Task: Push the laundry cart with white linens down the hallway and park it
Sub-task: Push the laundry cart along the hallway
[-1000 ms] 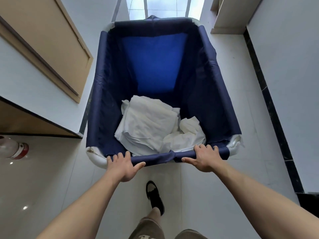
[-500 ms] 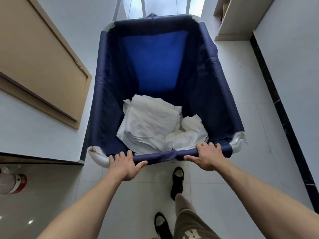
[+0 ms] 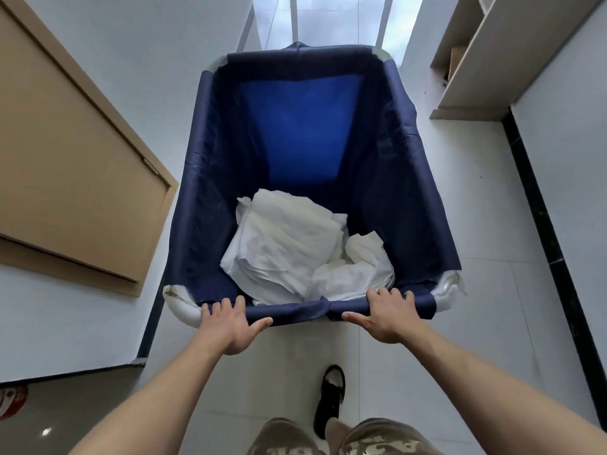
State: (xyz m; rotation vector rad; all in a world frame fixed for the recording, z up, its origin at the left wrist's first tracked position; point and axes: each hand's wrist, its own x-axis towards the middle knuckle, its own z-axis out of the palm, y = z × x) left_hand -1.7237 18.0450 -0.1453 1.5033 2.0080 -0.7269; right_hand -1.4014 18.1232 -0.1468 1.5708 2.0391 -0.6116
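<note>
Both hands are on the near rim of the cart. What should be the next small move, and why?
Probably push the cart straight ahead: the left hand and the right hand both grip its near rim, and bare tiled floor shows beyond its far end.

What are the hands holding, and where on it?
Left hand and right hand both grip the cart by its near top rim, fingers curled over it.

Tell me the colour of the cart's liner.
The liner is navy, and its far panel is a brighter blue. The head view shows it.
</note>
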